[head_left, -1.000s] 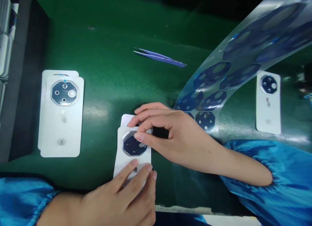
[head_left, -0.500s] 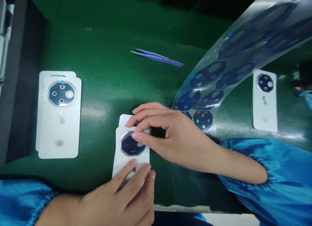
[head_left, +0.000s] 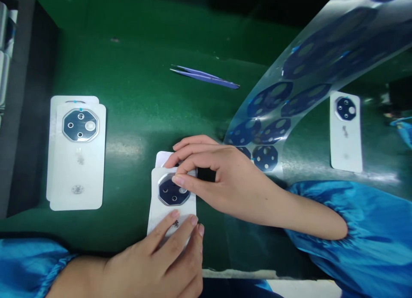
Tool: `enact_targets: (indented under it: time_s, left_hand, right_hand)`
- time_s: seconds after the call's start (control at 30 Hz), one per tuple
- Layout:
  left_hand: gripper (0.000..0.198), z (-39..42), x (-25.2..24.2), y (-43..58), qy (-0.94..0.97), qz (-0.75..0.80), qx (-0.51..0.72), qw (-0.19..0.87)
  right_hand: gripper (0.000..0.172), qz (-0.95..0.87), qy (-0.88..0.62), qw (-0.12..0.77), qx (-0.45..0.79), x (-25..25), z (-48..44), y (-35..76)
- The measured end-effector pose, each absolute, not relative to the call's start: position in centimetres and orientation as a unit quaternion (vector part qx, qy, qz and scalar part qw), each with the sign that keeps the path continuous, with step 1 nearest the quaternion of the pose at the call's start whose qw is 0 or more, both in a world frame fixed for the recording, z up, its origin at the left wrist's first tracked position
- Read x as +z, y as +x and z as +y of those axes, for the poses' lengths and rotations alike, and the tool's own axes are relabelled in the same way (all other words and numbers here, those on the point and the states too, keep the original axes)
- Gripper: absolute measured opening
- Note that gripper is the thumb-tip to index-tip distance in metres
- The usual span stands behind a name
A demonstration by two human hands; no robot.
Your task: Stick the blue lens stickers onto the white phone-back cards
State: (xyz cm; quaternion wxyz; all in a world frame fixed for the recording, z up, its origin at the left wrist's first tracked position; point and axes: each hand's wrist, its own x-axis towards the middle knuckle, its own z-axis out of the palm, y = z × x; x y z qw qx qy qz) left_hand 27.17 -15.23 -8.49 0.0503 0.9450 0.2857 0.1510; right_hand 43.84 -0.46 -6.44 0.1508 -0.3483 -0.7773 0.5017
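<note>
A white phone back panel point(head_left: 156, 214) lies in front of me on another white panel point(head_left: 161, 158) that sticks out at its top. On the front panel is an octagonal camera module point(head_left: 167, 196) with a dark blue face and a silver rim. My left hand point(head_left: 170, 255) rests on the panel's lower part, fingers stretched out over it. Thumb and index finger of my right hand point(head_left: 222, 178) are pinched together at the module's upper edge; anything between them is hidden. The other fingers of that hand bend over the panels' top.
Purple tweezers point(head_left: 206, 77) lie on the green mat point(head_left: 138, 96). A clear film strip point(head_left: 273, 105) with dark octagonal stickers curves up to the right. Two stacked phone back panels point(head_left: 77, 169) lie left, beside a black box point(head_left: 28, 109). Another panel point(head_left: 346, 148) lies far right.
The whole view has shifted slightly, with most things a little further left. Both hands keep their places on the panel, with no clear change in the pinch.
</note>
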Motion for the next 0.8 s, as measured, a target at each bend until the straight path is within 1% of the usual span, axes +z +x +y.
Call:
enact_targets:
  time_s: [0.2, 0.57, 0.7, 0.8]
  left_hand:
    - [0.03, -15.3, -8.2, 27.0, 0.945, 0.293, 0.137, 0.053]
    - [0.032, -15.3, -8.5, 27.3, 0.94, 0.303, 0.152, 0.045]
    - [0.031, -15.4, -8.3, 27.2, 0.94, 0.306, 0.147, 0.043]
    - [0.029, -15.3, -8.3, 27.1, 0.941, 0.301, 0.148, 0.034]
  right_hand:
    - [0.014, -0.78, -0.345, 0.159, 0.497, -6.6, -0.5, 43.9]
    - [0.014, -0.8, -0.335, 0.168, 0.468, -6.9, -0.5, 43.8]
    - [0.012, -0.813, -0.313, 0.215, 0.442, -7.7, -1.0, 43.8]
    - [0.009, -0.846, -0.27, 0.274, 0.37, -8.6, -1.6, 44.2]
